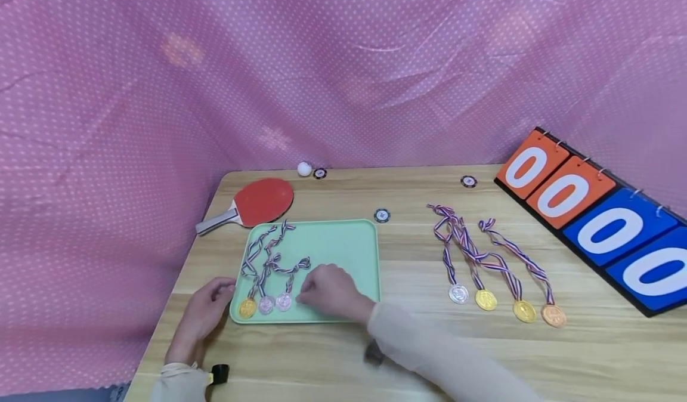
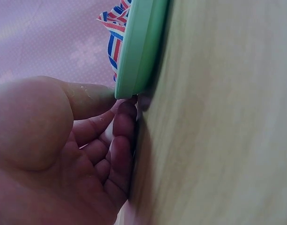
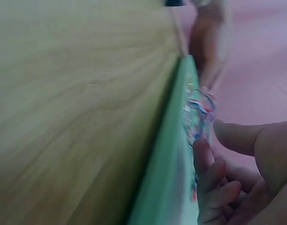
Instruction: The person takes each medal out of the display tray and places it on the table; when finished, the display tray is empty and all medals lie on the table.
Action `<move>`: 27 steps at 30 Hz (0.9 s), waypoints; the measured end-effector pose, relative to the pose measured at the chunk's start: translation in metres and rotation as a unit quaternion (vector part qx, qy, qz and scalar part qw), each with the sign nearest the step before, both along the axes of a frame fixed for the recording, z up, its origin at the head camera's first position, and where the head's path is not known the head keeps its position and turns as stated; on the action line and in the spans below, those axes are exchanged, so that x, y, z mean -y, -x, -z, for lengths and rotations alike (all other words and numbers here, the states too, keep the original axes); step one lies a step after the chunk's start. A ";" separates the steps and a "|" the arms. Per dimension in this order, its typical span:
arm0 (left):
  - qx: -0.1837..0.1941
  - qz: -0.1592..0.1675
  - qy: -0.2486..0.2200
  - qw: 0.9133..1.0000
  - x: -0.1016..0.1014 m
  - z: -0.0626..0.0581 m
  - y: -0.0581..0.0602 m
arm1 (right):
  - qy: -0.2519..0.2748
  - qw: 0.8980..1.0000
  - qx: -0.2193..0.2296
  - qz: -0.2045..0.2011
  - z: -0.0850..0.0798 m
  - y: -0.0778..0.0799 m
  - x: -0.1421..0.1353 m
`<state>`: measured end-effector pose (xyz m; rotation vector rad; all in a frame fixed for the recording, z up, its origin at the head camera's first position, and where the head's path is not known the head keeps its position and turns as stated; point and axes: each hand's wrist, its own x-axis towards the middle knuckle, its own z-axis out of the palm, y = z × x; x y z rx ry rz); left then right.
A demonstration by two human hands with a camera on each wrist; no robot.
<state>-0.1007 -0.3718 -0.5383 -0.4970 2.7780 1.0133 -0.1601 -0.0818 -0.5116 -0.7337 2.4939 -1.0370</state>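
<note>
A light green tray point(image 1: 338, 241) lies on the table with three ribboned medals along its left part: a gold medal point(image 1: 247, 308), a silver medal point(image 1: 266, 305) and another silver medal point(image 1: 284, 302). My left hand point(image 1: 203, 312) is at the tray's left edge. In the left wrist view, its thumb point(image 2: 92, 99) lies against the tray rim point(image 2: 134, 56) and the curled fingers sit just under it. Over the tray, my right hand point(image 1: 333, 291) is beside the rightmost silver medal. Its thumb point(image 3: 239, 137) and index finger stand apart, with nothing between them.
Right of the tray lie several more medals, including a silver medal point(image 1: 458, 293) and a bronze medal point(image 1: 553, 315). A flip scoreboard point(image 1: 587, 217) stands at the right. A red paddle point(image 1: 264, 201), a white ball point(image 1: 304, 169) and poker chips point(image 1: 382, 215) lie behind the tray.
</note>
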 end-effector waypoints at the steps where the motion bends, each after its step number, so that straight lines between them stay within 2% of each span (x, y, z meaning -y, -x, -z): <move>1: 0.002 0.000 0.001 1.000 0.001 0.000 0.000 | -0.007 1.000 -0.006 0.001 0.002 0.000 0.007; 5: 0.011 0.000 -0.004 1.000 0.001 -0.002 -0.001 | -0.027 0.999 -0.016 0.014 0.007 0.000 0.029; 11: 0.016 -0.007 -0.006 1.000 0.000 -0.001 -0.001 | -0.048 0.998 -0.020 0.035 0.005 0.002 0.044; 15: 0.015 -0.008 -0.008 1.000 0.001 -0.001 0.000 | -0.057 0.997 -0.031 0.035 0.010 0.005 0.048; 20: 0.005 -0.006 -0.001 1.000 0.001 -0.002 0.001 | -0.024 0.997 -0.045 0.051 0.015 0.008 0.046; 22: 0.003 -0.006 0.002 1.000 0.001 -0.003 0.001 | -0.013 0.997 -0.041 0.056 0.015 0.008 0.045; 27: 0.006 -0.005 0.000 1.000 0.001 -0.003 0.000 | -0.030 0.997 -0.030 0.064 0.015 0.007 0.048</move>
